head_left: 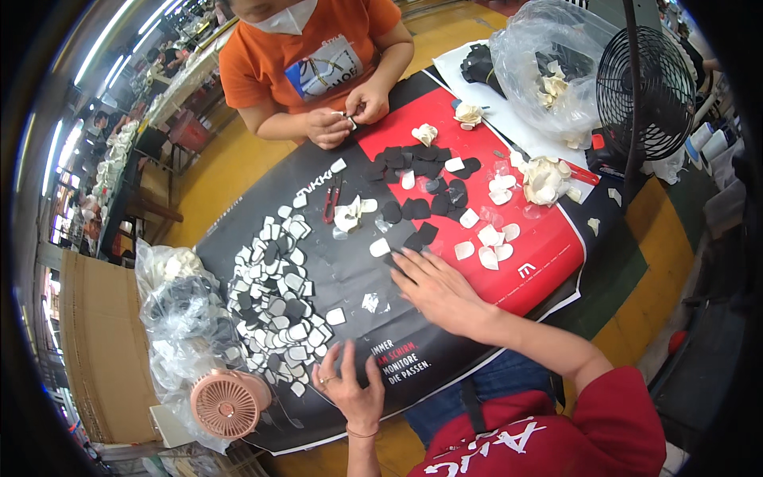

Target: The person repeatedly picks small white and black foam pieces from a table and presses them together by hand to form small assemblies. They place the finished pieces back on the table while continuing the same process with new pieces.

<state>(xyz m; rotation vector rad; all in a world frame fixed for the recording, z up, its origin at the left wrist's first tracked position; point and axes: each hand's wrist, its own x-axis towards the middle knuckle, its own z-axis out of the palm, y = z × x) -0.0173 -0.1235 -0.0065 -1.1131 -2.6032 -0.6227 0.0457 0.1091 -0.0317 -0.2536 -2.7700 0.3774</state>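
My left hand [350, 389] hovers by the near edge of a big heap of small white and black rounded patches [278, 306], fingers spread with nothing visible in them. A single white patch [336, 317] lies just beyond its fingertips. Flat on the black part of the table sheet, my right hand [441, 292] has its fingers stretched out. Its fingertips reach some dark patches [421, 237] and come close to a white patch [380, 247]; what lies under the fingers is hidden. Scraps of clear film [373, 302] lie between my hands.
Across the table a person in an orange shirt [318, 63] handles a small piece. Black patches [429, 163], white petal-shaped pieces [493, 242] and red-handled snips [331, 203] lie around. A pink fan [229, 404], plastic bags [179, 318] and a black fan [645, 91] stand at the edges.
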